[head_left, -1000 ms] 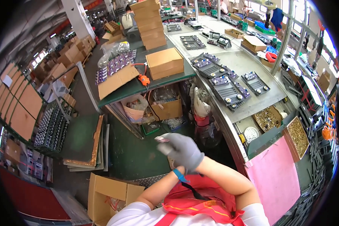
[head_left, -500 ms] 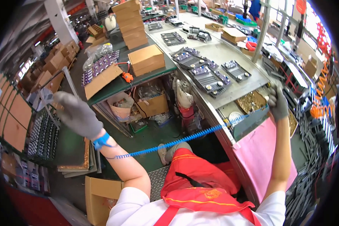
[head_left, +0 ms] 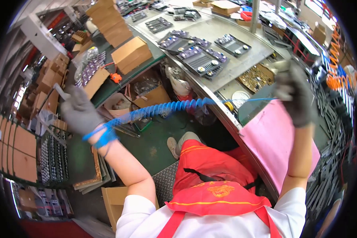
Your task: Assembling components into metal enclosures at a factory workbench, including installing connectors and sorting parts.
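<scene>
Both my arms are spread wide, each hand in a grey glove. My left hand (head_left: 80, 112) is raised out to the left over the floor, its fingers closed on a thin pale strip (head_left: 61, 91). A blue wrist strap (head_left: 104, 137) sits on that wrist. Its blue coiled cord (head_left: 166, 108) stretches right to the workbench edge (head_left: 226, 119). My right hand (head_left: 296, 98) is up at the right above a pink sheet (head_left: 273, 146), closed on a small grey flat piece (head_left: 281, 66).
Dark trays of small parts (head_left: 198, 59) lie on the long grey bench. A green table (head_left: 107, 91) holds cardboard boxes (head_left: 131, 54). More boxes and stacked trays (head_left: 53, 158) stand on the floor at left. Orange coiled hoses (head_left: 339, 75) hang at the far right.
A second ago both hands were together in front of my chest. They have since swung apart, left hand out left and right hand up right, stretching the blue coiled cord.
</scene>
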### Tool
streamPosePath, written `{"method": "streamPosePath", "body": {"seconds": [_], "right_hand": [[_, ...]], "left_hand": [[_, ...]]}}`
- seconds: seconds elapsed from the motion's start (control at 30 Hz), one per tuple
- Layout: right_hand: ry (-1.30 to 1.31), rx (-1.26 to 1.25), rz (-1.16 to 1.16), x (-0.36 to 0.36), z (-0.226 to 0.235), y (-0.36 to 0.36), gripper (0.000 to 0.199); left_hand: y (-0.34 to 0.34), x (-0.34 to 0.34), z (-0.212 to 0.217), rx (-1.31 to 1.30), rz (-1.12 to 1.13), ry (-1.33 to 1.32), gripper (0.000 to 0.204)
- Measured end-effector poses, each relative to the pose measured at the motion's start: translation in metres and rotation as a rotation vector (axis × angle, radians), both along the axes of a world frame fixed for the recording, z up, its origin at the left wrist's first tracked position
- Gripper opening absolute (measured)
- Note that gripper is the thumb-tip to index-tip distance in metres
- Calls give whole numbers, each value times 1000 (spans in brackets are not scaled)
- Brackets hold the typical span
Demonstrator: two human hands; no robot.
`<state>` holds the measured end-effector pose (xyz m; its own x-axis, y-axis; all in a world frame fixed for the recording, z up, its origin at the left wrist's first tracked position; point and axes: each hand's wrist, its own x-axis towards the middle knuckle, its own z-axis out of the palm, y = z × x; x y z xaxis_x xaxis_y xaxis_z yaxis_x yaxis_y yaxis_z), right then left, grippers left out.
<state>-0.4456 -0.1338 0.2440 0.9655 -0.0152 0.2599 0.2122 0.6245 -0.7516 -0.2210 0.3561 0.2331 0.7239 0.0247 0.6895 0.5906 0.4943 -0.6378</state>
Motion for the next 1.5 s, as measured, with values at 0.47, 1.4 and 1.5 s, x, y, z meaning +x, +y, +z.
{"method": "streamPosePath", "body": {"seconds": [0.47, 1.4, 1.5], "right_hand": [[351, -667, -123, 6, -48, 50, 44], [-343, -1251, 461, 97, -54, 107, 55], [58, -1092, 260, 195, -75, 99, 52]], "left_hand": [[-163, -65, -11, 2098, 1314, -487, 37], [-197, -153, -112, 1551, -406, -1419, 35], [-158, -48, -148, 1840, 164, -759, 33]]}}
